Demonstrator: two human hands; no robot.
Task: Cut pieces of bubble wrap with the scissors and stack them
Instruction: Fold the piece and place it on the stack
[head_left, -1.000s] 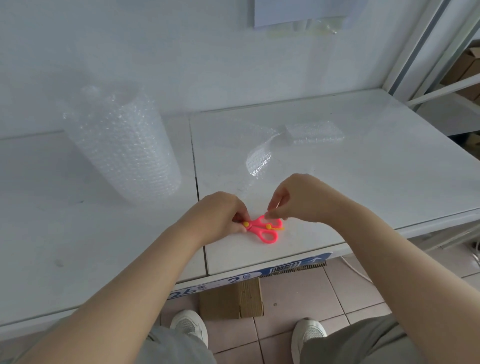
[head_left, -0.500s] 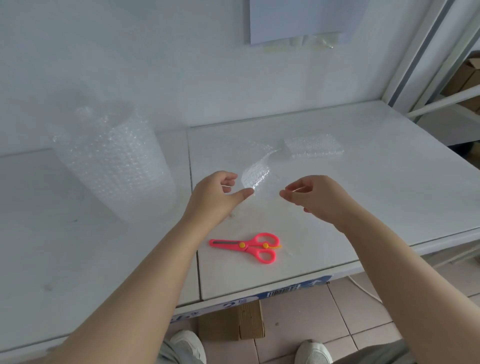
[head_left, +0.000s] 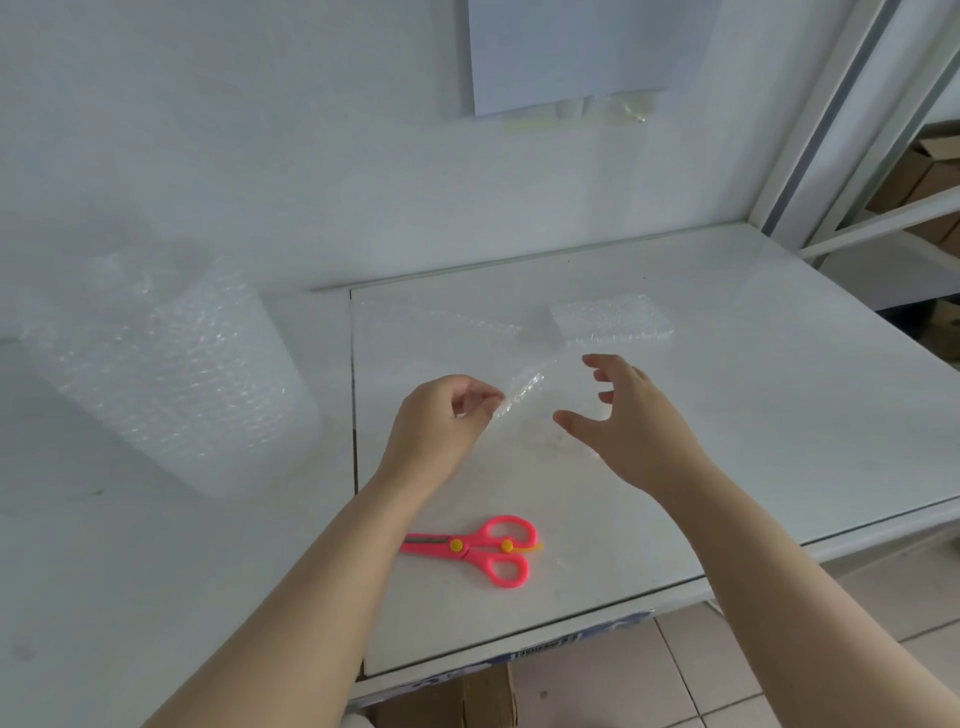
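While the bubble wrap roll (head_left: 171, 374) stands at the bench's (head_left: 779, 415) left, both hands hover mid-bench.
Left hand (head_left: 436, 421) pinches a bubble wrap strip (head_left: 519, 395); right hand (head_left: 628, 421) spread, empty; scissors (head_left: 480, 550) lie shut near the front edge; cut stack (head_left: 610, 319) behind.

The left hand (head_left: 439, 421) is pinching the edge of a clear bubble wrap sheet (head_left: 524, 389) above the counter (head_left: 753, 415), while the right hand (head_left: 631, 421) is hovering beside it with fingers (head_left: 597, 361) spread. Pink scissors (head_left: 480, 548) are lying near the front edge; a bubble wrap roll (head_left: 176, 374) is standing left, and a stack of cut pieces (head_left: 613, 319) is sitting behind.
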